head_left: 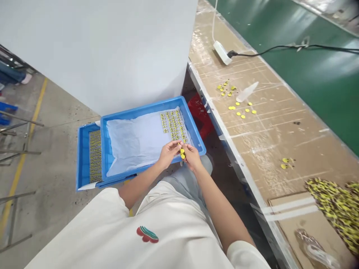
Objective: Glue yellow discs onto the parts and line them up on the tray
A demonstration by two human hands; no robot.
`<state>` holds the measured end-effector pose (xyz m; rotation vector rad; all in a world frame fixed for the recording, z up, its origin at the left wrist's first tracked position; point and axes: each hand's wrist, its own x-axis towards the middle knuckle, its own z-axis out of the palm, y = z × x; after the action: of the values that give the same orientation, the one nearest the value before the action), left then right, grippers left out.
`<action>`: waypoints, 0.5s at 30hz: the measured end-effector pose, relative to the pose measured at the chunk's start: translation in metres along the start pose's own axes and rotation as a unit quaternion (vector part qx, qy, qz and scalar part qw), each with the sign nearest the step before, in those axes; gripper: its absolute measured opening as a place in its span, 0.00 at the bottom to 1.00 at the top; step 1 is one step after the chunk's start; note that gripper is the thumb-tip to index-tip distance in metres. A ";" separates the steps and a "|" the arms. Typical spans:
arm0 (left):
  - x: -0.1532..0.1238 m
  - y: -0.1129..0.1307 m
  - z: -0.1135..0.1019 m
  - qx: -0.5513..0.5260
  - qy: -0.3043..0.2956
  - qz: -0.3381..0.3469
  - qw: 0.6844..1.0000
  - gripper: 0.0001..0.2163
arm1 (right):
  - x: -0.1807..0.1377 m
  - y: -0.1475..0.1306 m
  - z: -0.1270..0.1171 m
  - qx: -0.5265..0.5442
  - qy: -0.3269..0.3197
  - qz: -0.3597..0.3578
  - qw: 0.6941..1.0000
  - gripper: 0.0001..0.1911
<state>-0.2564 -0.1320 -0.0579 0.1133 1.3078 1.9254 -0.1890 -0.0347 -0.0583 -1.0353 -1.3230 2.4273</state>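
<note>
My left hand (169, 151) and my right hand (192, 156) meet over the near right edge of a blue tray (151, 108). Between them are a few small round yellow pieces (182, 153), mostly in the fingers of my right hand. My left fingertips pinch at the upper end of these pieces; what exactly they grip is too small to tell. White sheeting (137, 138) lines the tray. On its right side, rows of small yellow-and-dark pieces (173, 123) lie in neat lines, partly hidden by my hands.
Beneath sits another blue tray (80, 157) with packed rows. The cardboard-covered bench (252, 138) at right bears scattered yellow discs (242, 116), a large pile of yellow-and-dark pieces (333, 209), a plastic bag (314, 246) and a power strip (222, 52). A red stool (200, 116) stands below. A white panel (112, 48) rises behind.
</note>
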 end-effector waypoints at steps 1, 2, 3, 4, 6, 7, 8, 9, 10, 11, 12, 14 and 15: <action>0.004 0.003 -0.010 0.007 0.008 0.003 1.000 0.21 | 0.007 0.004 0.007 -0.002 -0.011 0.010 1.000 0.24; 0.008 0.006 -0.020 0.013 0.017 0.004 1.000 0.21 | 0.014 0.008 0.014 -0.004 -0.019 0.019 1.000 0.24; 0.013 0.008 -0.029 0.017 0.028 0.005 0.999 0.21 | 0.021 0.012 0.019 -0.005 -0.025 0.026 0.999 0.24; 0.018 0.009 -0.037 0.018 0.040 0.006 0.999 0.21 | 0.027 0.015 0.025 -0.007 -0.030 0.031 0.999 0.24; 0.029 0.009 -0.051 0.015 0.062 0.004 0.998 0.20 | 0.040 0.023 0.034 -0.009 -0.031 0.039 0.999 0.24; 0.034 0.009 -0.057 0.013 0.072 0.001 0.997 0.19 | 0.046 0.026 0.038 -0.010 -0.029 0.042 0.999 0.23; 0.038 0.008 -0.062 0.010 0.081 -0.002 0.997 0.19 | 0.051 0.030 0.042 -0.009 -0.027 0.044 0.999 0.23; 0.042 0.007 -0.067 0.009 0.090 -0.005 0.996 0.18 | 0.056 0.033 0.045 -0.008 -0.024 0.046 0.999 0.23; 0.046 0.005 -0.071 0.009 0.099 -0.009 0.995 0.18 | 0.061 0.035 0.047 -0.006 -0.022 0.049 0.999 0.23; 0.050 0.003 -0.075 0.012 0.108 -0.012 0.994 0.17 | 0.066 0.038 0.049 -0.004 -0.021 0.052 0.998 0.23; 0.055 0.001 -0.079 0.019 0.119 -0.014 0.993 0.16 | 0.070 0.040 0.051 -0.001 -0.020 0.058 0.998 0.23; 0.064 -0.004 -0.087 0.041 0.146 -0.013 0.988 0.15 | 0.078 0.045 0.051 0.008 -0.014 0.073 0.997 0.23; 0.070 -0.007 -0.091 0.057 0.161 -0.011 0.985 0.14 | 0.082 0.047 0.050 0.012 -0.010 0.081 0.997 0.23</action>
<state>-0.3439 -0.1537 -0.1296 -0.1613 1.6244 1.9031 -0.2749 -0.0573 -0.1176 -1.1571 -1.2568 2.5696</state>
